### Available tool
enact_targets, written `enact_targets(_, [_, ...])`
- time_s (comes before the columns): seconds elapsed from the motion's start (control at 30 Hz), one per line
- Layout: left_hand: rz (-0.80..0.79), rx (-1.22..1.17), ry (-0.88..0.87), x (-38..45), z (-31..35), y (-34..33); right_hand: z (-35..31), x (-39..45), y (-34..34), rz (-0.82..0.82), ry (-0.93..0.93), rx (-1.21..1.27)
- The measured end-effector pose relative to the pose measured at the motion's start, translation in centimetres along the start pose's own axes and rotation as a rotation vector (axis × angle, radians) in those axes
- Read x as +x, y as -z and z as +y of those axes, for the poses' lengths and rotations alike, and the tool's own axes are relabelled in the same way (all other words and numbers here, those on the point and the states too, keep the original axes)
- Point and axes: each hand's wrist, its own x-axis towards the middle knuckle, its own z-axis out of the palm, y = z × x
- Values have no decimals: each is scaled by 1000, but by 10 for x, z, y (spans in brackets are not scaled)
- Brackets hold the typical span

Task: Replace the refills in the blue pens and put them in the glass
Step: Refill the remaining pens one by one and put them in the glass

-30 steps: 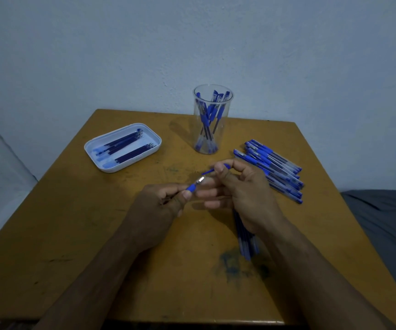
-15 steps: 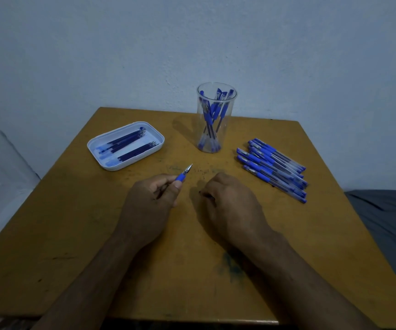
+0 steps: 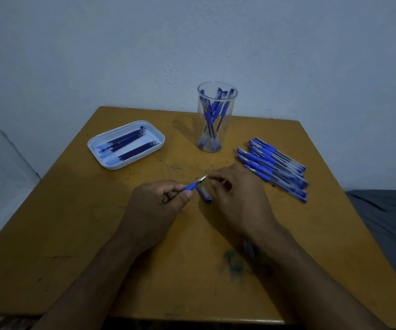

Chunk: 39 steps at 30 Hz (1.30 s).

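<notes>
The left hand (image 3: pixel 157 203) rests low over the middle of the table (image 3: pixel 73 234), knuckles up, its thumb and curled fingers pinching a blue pen (image 3: pixel 193 186) by the grip so that the metal tip points up and to the right. The right hand (image 3: pixel 236 194) sits just beside it, palm down, with its fingertips reaching toward that tip; the fingers are blurred, so whether they touch the tip or hold anything cannot be told. Both forearms run in from the near edge and draw close at the hands. A pen cap (image 3: pixel 204 194) lies on the table between the two hands. Beyond them stands the glass (image 3: pixel 216 120), upright and already holding several pens. To its right a row of pens (image 3: pixel 273 169) lies flat on the table, and to the left a white tray (image 3: pixel 125 144) holds dark refills (image 3: pixel 127 144).
</notes>
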Motion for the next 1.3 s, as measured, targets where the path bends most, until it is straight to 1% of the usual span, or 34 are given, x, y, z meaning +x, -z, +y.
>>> enact_targets(0.03, [-10,-13,8,0,0,-1,0,1,3,15,-74,109])
enact_targets(0.1, [-14,-28,11,-1,1,-3,-1,2,7,-11,-220,372])
enact_targets(0.13, [-11,-34,8,-1,1,-4,-2,2,8,-47,-275,457])
enact_targets(0.17, [-6,-36,1,-1,1,-4,-4,1,10,-84,-306,492])
enact_targets(0.27, [-4,-1,-31,-1,-1,-5,-5,-1,9,-157,-311,489])
enact_targets(0.47, [-18,20,-42,-1,-3,-7,-3,1,12,-183,-342,561])
enact_targets(0.6, [-36,27,-41,-1,-3,-6,-3,0,14,-199,-305,505])
enact_targets(0.8, [-57,-27,-28,-1,-2,-5,0,-1,16,-213,-280,504])
enact_targets(1.0, [-76,-67,2,0,-1,-4,4,-1,18,-232,-187,577])
enact_targets(1.1, [-67,-67,-9,0,1,-4,4,0,21,-277,-208,623])
enact_targets(1.17, [-63,-79,-18,0,1,-5,3,-1,20,-265,-238,583])
enact_targets(1.23, [-58,-87,-16,0,1,-6,2,-1,18,-215,-258,523])
enact_targets(1.3, [-61,-82,-17,0,1,-7,3,-1,18,-185,-276,549])
